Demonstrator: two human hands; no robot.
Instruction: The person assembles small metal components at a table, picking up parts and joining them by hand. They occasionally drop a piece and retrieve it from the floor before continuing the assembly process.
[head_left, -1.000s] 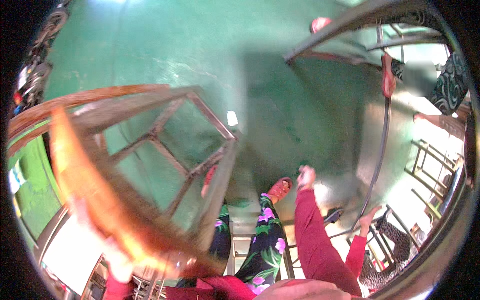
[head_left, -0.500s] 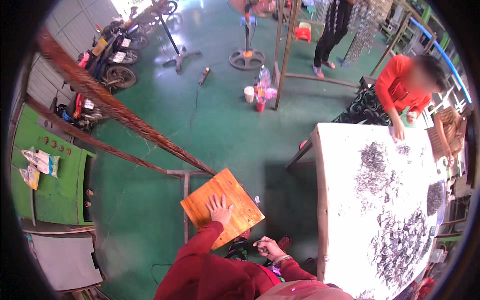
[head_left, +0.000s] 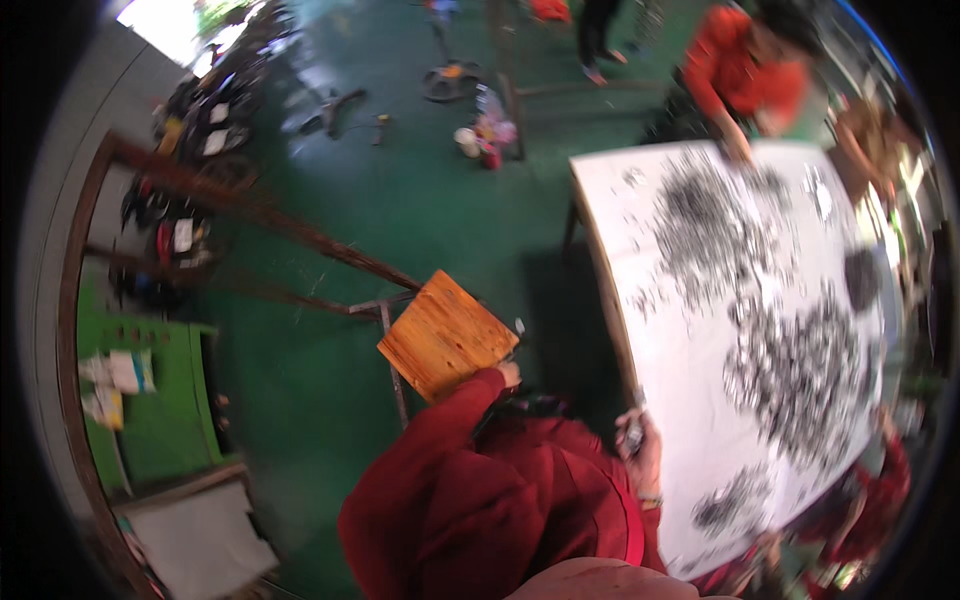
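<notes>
A square wooden board (head_left: 450,335) with an orange-brown grain lies flat on my left, like a stool top. My left hand (head_left: 510,374) is at its near right corner, small and blurred, and its fingers are mostly hidden. Along the near left edge of the white-covered table (head_left: 655,440), my right hand (head_left: 643,452) is closed around a small dark, shiny object (head_left: 634,436) whose kind I cannot make out. Small dark and silvery pieces (head_left: 795,375) lie in heaps over the table.
A co-worker in red (head_left: 745,65) reaches over the table's far side; others are at its right. A brown metal frame (head_left: 260,210) runs along my left, beside a green table (head_left: 165,400). A fan base (head_left: 452,82) and cups (head_left: 467,142) stand on the green floor.
My left hand has slid from the middle of the wooden board to its near right corner. My right hand has moved right, up to the table edge. The view has turned right.
</notes>
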